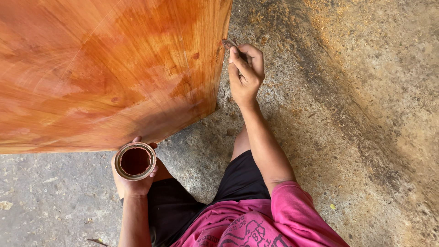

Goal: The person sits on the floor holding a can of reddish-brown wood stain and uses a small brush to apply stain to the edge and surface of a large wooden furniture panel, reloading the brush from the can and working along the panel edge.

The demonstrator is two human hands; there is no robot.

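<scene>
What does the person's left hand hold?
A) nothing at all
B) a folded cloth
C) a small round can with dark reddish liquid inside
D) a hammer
C: the left hand cups a small round can of dark reddish liquid, below the orange-stained wooden board; the right hand holds a small brush at the board's edge.

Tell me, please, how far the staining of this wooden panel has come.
The face of the wooden panel already looks reddish-orange, though patchy, with paler streaks on its left. The right hand holds a small brush at the panel's right edge. The left hand holds an open tin of dark stain. Evening the pale areas seems left.
</scene>
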